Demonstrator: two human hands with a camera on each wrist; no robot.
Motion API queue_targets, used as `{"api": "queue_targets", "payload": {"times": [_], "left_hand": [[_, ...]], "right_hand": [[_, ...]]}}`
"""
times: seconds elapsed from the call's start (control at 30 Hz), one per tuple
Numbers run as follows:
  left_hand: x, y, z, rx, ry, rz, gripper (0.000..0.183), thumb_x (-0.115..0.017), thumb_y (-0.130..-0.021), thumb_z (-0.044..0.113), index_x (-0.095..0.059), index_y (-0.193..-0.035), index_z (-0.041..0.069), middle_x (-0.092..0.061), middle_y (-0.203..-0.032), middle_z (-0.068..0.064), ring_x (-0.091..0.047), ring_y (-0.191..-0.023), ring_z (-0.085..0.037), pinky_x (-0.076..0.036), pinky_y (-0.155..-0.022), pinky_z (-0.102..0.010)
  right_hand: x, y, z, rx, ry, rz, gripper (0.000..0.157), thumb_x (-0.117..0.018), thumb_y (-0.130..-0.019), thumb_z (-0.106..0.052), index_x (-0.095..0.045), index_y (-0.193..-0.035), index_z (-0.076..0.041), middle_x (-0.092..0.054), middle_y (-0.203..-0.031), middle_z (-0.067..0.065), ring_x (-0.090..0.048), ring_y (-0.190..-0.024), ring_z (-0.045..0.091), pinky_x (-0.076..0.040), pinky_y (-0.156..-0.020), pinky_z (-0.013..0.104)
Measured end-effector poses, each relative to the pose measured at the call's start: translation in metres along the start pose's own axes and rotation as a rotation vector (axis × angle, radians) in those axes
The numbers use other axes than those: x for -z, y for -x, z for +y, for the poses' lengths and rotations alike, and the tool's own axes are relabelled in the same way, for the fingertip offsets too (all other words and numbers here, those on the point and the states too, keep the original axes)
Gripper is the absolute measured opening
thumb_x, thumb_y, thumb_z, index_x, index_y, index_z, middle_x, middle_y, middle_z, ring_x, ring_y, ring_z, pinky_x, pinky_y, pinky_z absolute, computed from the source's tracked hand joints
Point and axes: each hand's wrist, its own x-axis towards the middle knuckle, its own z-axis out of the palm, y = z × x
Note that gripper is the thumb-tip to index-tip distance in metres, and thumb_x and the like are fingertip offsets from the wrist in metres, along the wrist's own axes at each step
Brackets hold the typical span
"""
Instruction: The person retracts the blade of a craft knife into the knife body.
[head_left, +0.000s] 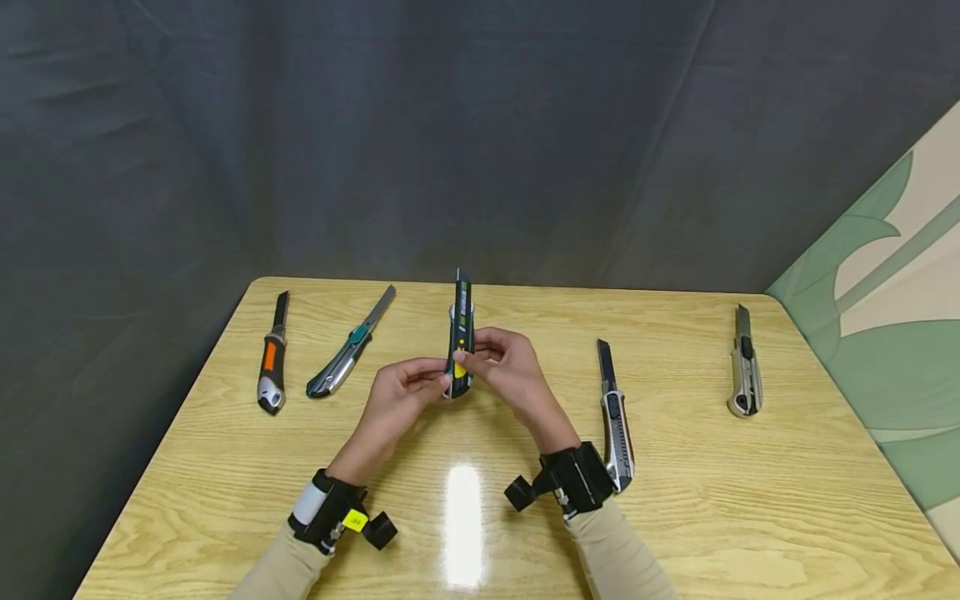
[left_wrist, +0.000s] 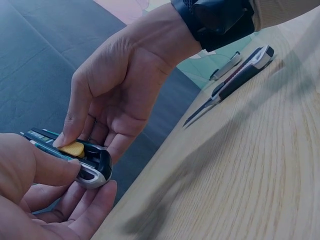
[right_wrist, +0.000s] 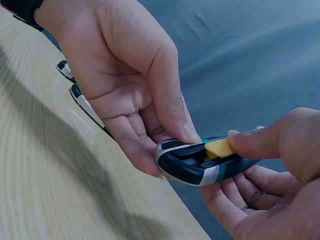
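Observation:
Both hands hold a black-and-teal utility knife above the middle of the wooden table, its dark blade pointing away toward the back. My left hand grips the rear end between thumb and fingers, from the left side. From the right, my right hand has its thumb pressed against the yellow slider, with its fingers curled beneath the handle. In the left wrist view, the knife's rounded white-and-black end faces the camera.
An orange-and-black utility knife and a teal-and-silver one lie at left. A silver-and-black knife lies beside the right wrist, and another farther right. All have blades out. A dark curtain hangs behind the table.

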Motion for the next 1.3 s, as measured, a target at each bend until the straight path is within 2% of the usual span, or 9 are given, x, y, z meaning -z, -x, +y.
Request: {"api": "queue_targets", "payload": {"times": [0.23, 0.6, 0.8, 1.0, 1.07, 1.23, 1.3], "left_hand": [[0.000, 0.002, 0.003, 0.029, 0.026, 0.002, 0.027, -0.068, -0.082, 0.015, -0.066, -0.106, 0.002, -0.065, -0.100, -0.019, -0.064, -0.088, -0.027, -0.052, -0.083, -0.049], [0.000, 0.000, 0.005, 0.036, 0.047, 0.011, 0.025, -0.067, -0.083, 0.012, -0.066, -0.106, 0.001, -0.064, -0.101, -0.023, -0.064, -0.087, -0.030, -0.050, -0.085, -0.054], [0.000, 0.001, 0.005, 0.036, 0.038, 0.021, 0.025, -0.066, -0.084, 0.010, -0.066, -0.107, 0.000, -0.064, -0.101, -0.024, -0.064, -0.087, -0.030, -0.051, -0.084, -0.052], [-0.001, 0.002, 0.007, 0.032, 0.015, 0.039, 0.025, -0.067, -0.083, 0.012, -0.066, -0.105, 0.000, -0.065, -0.098, -0.022, -0.065, -0.085, -0.028, -0.052, -0.082, -0.050], [-0.002, 0.002, 0.007, 0.026, 0.022, 0.034, 0.026, -0.067, -0.083, 0.012, -0.066, -0.106, -0.001, -0.065, -0.098, -0.023, -0.065, -0.085, -0.028, -0.052, -0.082, -0.051], [-0.002, 0.002, 0.006, 0.024, 0.044, 0.024, 0.027, -0.067, -0.082, 0.010, -0.065, -0.106, -0.002, -0.064, -0.099, -0.025, -0.064, -0.086, -0.029, -0.053, -0.082, -0.049], [-0.001, 0.002, 0.006, 0.021, 0.045, 0.020, 0.027, -0.068, -0.082, 0.011, -0.066, -0.106, -0.001, -0.064, -0.099, -0.024, -0.064, -0.086, -0.030, -0.053, -0.081, -0.049]], "right_hand": [[0.002, -0.001, 0.000, -0.012, -0.014, -0.025, 0.024, -0.073, -0.078, -0.021, -0.067, -0.099, -0.009, -0.065, -0.089, 0.013, -0.060, -0.080, 0.022, -0.049, -0.066, 0.031], [0.003, 0.002, -0.005, -0.021, -0.028, -0.068, 0.030, -0.073, -0.077, -0.014, -0.065, -0.106, -0.010, -0.064, -0.092, 0.016, -0.061, -0.081, 0.024, -0.052, -0.062, 0.031], [0.005, 0.007, -0.017, -0.014, -0.032, -0.108, 0.033, -0.071, -0.078, -0.008, -0.063, -0.109, -0.004, -0.061, -0.095, 0.020, -0.060, -0.080, 0.026, -0.055, -0.066, 0.038], [0.006, 0.012, -0.029, -0.006, -0.047, -0.160, 0.035, -0.068, -0.079, -0.003, -0.059, -0.113, 0.002, -0.057, -0.103, 0.025, -0.061, -0.082, 0.027, -0.054, -0.066, 0.028], [0.006, 0.010, -0.025, 0.000, -0.050, -0.164, 0.035, -0.069, -0.079, -0.004, -0.059, -0.113, 0.001, -0.057, -0.104, 0.024, -0.061, -0.081, 0.027, -0.055, -0.068, 0.032], [0.006, 0.004, -0.009, 0.016, -0.049, -0.162, 0.034, -0.070, -0.079, -0.007, -0.061, -0.112, -0.005, -0.060, -0.104, 0.018, -0.063, -0.081, 0.026, -0.054, -0.075, 0.052], [0.006, 0.003, -0.005, 0.018, -0.047, -0.164, 0.036, -0.070, -0.078, -0.006, -0.060, -0.112, -0.006, -0.060, -0.104, 0.017, -0.063, -0.082, 0.025, -0.054, -0.076, 0.051]]}}
